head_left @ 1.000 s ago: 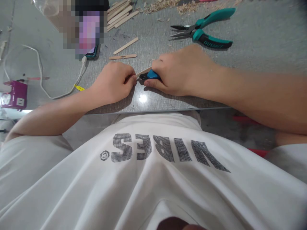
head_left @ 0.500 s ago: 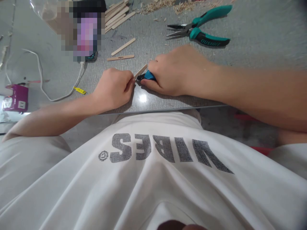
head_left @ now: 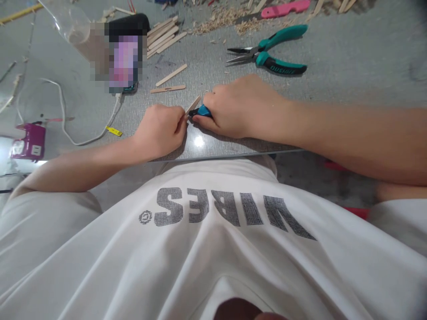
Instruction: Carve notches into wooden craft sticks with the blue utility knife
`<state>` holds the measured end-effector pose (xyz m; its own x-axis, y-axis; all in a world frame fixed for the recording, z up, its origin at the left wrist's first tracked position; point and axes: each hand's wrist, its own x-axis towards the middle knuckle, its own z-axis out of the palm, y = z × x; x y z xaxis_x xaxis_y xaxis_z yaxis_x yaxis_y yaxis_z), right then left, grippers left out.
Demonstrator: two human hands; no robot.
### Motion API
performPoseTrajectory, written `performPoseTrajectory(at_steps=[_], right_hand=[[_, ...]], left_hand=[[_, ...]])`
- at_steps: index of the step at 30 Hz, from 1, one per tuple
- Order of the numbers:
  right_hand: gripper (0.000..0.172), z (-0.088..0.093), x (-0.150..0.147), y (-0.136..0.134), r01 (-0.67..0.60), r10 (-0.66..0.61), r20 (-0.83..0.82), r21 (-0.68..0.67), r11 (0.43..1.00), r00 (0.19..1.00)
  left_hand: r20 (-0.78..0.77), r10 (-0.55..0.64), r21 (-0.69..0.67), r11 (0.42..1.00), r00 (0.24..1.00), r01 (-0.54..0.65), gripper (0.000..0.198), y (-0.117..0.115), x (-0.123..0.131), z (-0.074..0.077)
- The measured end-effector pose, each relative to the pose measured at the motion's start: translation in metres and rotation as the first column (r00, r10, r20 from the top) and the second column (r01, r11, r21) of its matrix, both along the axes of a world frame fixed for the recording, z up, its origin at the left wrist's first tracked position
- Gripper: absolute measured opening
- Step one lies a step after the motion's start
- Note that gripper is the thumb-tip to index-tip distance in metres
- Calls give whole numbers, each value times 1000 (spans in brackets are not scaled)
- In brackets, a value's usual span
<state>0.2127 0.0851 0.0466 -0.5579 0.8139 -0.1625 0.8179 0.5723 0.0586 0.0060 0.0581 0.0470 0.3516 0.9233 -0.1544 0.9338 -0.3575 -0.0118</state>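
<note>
Near the table's front edge, my left hand [head_left: 161, 132] is closed, pinching the lower end of a wooden craft stick [head_left: 193, 104]. The stick slants up and to the right out of the fingertips. My right hand [head_left: 238, 106] is wrapped around a blue-handled cutter [head_left: 204, 111]. Its dark head meets the stick just beside my left fingertips; whether its edge bites into the wood I cannot tell. Just beyond the hands lie a notched craft stick [head_left: 167, 89] and a plain craft stick [head_left: 171, 75].
Green-handled needle-nose pliers [head_left: 267, 51] lie beyond my right hand. Farther back are a pile of craft sticks [head_left: 165, 38], wood shavings [head_left: 216, 21] and a pink-handled knife [head_left: 285, 9]. On the left are a white cable [head_left: 63, 113], a purple plug block [head_left: 33, 142] and a partly blurred-out phone [head_left: 131, 86].
The view has tilted slightly, so the table's far side shows more and the pink-handled knife has come into sight. Both hands keep their grips on the stick and cutter.
</note>
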Motion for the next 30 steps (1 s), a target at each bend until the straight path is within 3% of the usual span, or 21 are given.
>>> performPoseTrajectory(at_steps=[12,21,30], right_hand=[[67,2,-5,-3,44,-44,-32,8,999,999],[75,3,-7,-2,68,-68,1,-36,997,998],[74,-3,5,4,-15,16,-35,19,1000,999]], left_hand=[[21,-19,67,998,1000,18,36,1,-5,-6],[-119,-34,61,997,992,42,43,0,-2,-6],[95,-96,123,989,991,84,36,14,-17,-6]])
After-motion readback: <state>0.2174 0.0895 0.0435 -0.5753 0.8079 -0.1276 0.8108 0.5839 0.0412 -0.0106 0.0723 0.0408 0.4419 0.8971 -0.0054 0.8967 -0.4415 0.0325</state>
